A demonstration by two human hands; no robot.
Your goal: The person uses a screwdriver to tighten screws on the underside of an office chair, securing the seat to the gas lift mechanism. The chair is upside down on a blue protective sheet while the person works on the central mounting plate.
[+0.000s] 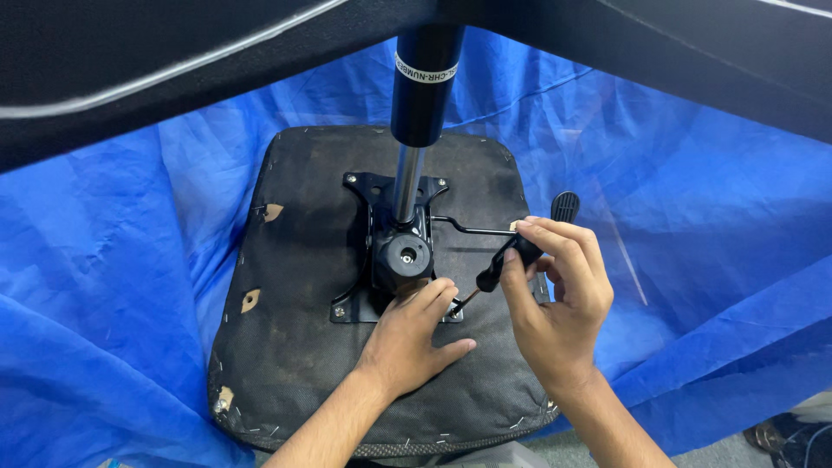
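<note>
An upturned chair seat (303,260), covered in dark fabric, lies on blue sheeting. A black metal mounting plate (381,191) with a round knob (405,254) is bolted to its middle, and a gas-lift column (422,95) rises from it. My right hand (555,303) grips a black-handled screwdriver (507,260), whose tip points at the plate's near right corner. My left hand (412,334) rests flat on the seat, fingertips touching the plate by the tip. A thin lever with a black paddle (564,206) sticks out to the right.
Blue sheeting (113,303) surrounds the seat on all sides. Dark chair-base legs (173,61) cross the top of the view. Staples and small fabric tears (250,300) line the seat's edge. A dark object (793,433) lies at the bottom right corner.
</note>
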